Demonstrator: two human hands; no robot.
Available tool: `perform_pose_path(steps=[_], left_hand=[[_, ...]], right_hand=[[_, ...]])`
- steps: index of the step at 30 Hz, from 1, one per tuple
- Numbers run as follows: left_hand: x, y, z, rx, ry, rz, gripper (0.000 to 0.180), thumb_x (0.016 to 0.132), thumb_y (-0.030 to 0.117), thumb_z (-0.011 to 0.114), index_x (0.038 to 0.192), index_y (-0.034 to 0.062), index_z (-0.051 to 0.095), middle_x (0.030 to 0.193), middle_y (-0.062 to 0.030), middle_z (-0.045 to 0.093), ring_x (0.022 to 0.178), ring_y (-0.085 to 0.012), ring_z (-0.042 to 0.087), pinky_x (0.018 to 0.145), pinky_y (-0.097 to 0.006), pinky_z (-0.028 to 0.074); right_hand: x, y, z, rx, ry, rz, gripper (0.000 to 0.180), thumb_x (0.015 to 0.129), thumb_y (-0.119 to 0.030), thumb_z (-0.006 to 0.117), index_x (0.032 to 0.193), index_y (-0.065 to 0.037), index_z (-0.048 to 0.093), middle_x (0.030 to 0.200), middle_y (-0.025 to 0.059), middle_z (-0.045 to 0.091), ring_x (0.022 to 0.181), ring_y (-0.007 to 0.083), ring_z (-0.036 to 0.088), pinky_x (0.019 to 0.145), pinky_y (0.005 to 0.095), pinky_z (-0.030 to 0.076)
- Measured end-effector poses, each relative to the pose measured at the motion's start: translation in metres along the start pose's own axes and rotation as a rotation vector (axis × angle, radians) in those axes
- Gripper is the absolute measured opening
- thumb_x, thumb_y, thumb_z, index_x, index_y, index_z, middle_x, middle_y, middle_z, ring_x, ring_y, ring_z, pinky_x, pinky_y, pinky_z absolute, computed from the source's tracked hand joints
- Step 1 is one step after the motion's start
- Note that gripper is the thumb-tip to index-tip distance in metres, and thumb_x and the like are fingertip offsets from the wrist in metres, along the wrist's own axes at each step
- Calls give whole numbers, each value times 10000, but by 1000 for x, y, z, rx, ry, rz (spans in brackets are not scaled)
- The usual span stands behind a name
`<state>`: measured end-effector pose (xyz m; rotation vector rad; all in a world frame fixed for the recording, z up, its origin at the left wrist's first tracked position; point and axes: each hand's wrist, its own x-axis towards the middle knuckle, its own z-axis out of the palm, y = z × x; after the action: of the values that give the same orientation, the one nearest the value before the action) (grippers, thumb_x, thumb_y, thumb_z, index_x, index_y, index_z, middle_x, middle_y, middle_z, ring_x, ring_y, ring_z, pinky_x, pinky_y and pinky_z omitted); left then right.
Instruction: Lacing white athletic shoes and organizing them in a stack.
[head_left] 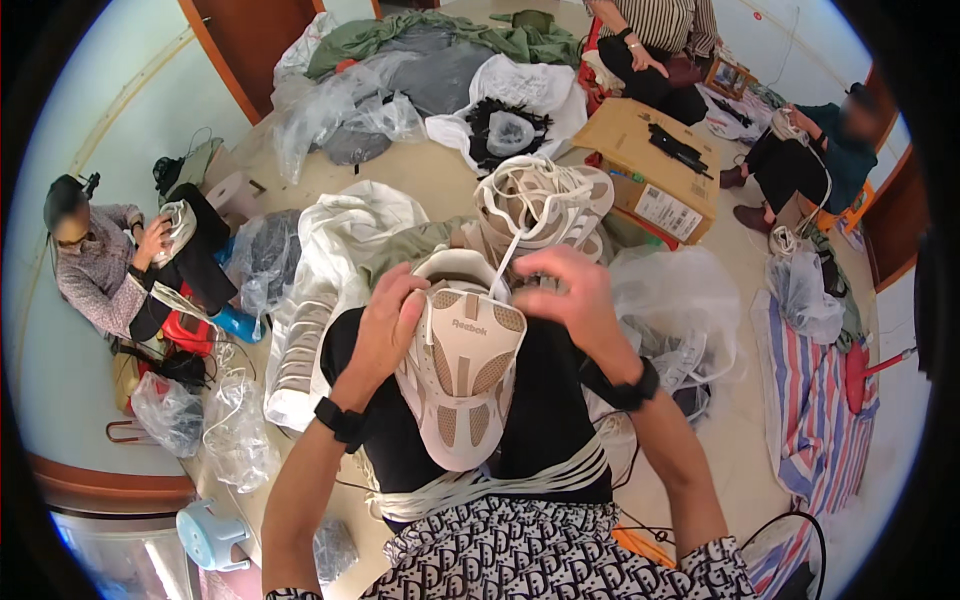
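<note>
A beige and tan sneaker (465, 345) rests on my lap, its toe pointing toward me and its padded opening away. My left hand (388, 318) grips the sneaker by its side, near the top of the tongue, with fingers curled over the edge. On the other side, my right hand (562, 292) is beside the shoe's upper end, its fingers bent and smeared by motion. A white shoelace (507, 262) rises from the shoe right by those fingertips; whether they pinch it is unclear. A bundle of pale laces (480, 492) lies across my thighs.
More beige sneakers (545, 205) are heaped just beyond my knees. Further off stands a cardboard box (650, 160). Plastic bags (680, 300) and a striped sheet (815, 400) lie to the right. Other people sit around, two handling shoes. A light blue stool (210, 535) stands lower left.
</note>
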<state>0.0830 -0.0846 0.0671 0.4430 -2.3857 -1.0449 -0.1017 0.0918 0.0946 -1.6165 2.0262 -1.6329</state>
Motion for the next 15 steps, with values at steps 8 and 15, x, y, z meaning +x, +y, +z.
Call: perform_pose_path(steps=[8,15], left_hand=[[10,27,-43,184,-391,290,306,755,121,613,1026,27,507,1193,-169,488,1153,-340,437,964,-380,355],[8,26,-45,461,-324,396,236,637,89,676,789,48,501,882,-78,549,921,-303,523,731,-376,465]], right_hand=[[-12,0,39,-221,-184,-314,511,523,-197,727,996,-71,583,916,50,586,925,237,522,798,352,383],[31,6,63,-541,-217,-287,452,549,-176,714,977,-104,589,821,29,539,814,234,520,706,352,383]])
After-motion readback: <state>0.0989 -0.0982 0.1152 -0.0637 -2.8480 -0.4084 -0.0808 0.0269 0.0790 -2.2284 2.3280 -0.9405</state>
